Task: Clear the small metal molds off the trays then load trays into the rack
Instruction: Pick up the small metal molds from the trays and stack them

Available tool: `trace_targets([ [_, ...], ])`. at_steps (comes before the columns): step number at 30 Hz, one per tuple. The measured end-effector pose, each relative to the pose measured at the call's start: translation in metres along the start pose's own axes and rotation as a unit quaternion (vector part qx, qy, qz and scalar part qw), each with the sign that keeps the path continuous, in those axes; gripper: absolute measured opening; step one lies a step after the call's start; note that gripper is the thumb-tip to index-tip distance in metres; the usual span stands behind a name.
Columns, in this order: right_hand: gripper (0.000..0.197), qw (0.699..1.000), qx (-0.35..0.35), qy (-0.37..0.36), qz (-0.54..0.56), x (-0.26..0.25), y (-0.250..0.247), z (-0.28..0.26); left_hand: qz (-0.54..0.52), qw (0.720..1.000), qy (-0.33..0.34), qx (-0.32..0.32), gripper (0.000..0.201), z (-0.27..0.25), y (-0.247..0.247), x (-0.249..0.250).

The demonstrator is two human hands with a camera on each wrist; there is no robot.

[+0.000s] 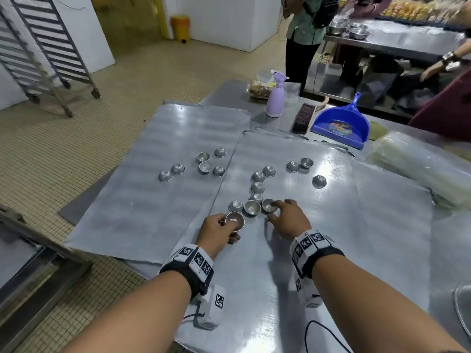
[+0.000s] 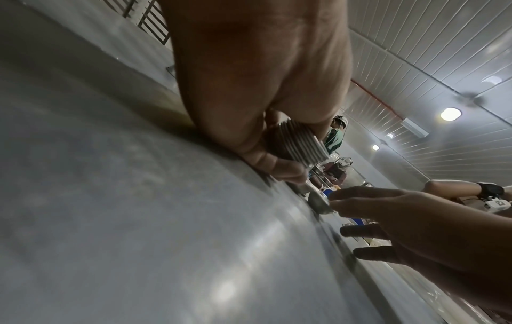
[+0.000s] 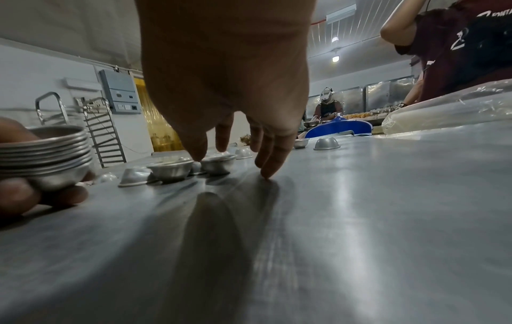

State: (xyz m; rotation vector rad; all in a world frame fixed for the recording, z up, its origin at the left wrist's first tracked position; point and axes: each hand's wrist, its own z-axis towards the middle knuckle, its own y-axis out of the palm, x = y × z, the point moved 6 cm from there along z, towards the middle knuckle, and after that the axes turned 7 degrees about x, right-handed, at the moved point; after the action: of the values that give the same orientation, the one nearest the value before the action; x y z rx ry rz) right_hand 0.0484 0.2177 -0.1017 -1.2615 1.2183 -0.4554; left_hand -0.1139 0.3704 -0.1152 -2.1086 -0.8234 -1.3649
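Right hand (image 1: 288,219) over the near tray (image 1: 382,225), thumb and forefinger just closing on the rim of an upright mold (image 1: 269,206); contact plain, full pinch not confirmed, other fingertips (image 3: 267,173) down on the sheet. Left hand (image 1: 219,229) curled round a nested stack of molds (image 1: 235,221), held just left of that same mold and low over the tray; right wrist view shows several rims stacked tight. Loose molds around the pinched one: two upright or tilted just to its left, a short line running away behind it, three more farther back toward the right, all on the near tray. Six more on the far tray (image 1: 153,200), well left of it. Rack (image 1: 48,49) on castors far off to the back left, no trays loaded yet. Handling, judged: thin pressed metal, very light, stiff, slick; likely to skate on the smooth sheet if pushed sideways. Best taken by the rim, thumb inside and finger outside, or over the dome for the upside-down ones, which need flipping before nesting. Stack likely to jam if dropped in crooked, and to rattle loose if tipped. Trays themselves large, thin, probably flexy; grip both long edges.
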Motion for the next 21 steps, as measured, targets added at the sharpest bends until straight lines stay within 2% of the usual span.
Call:
trace_targets([
  [6,0.019,0.999,-0.016,-0.012,-0.026,0.0,0.001,-0.001,-0.001,1.0,0.002,-0.006,0.007,0.003,0.001,-0.002],
  [14,0.01,0.999,0.025,-0.018,-0.014,0.003,-0.009,-0.018,0.002,1.0,0.001,-0.006,0.015,0.002,0.003,-0.002],
  [17,0.043,0.999,0.03,0.011,0.002,0.008,-0.008,-0.026,0.004,1.0,0.005,-0.005,0.013,0.0,0.004,-0.002],
  [18,0.049,0.999,0.028,0.016,0.003,0.009,-0.007,-0.029,0.005,1.0,0.006,-0.004,0.013,-0.001,0.004,-0.002],
  [21,0.039,0.999,0.032,0.015,0.008,0.014,-0.004,-0.039,0.012,1.0,0.009,-0.003,0.013,-0.002,0.006,-0.001],
])
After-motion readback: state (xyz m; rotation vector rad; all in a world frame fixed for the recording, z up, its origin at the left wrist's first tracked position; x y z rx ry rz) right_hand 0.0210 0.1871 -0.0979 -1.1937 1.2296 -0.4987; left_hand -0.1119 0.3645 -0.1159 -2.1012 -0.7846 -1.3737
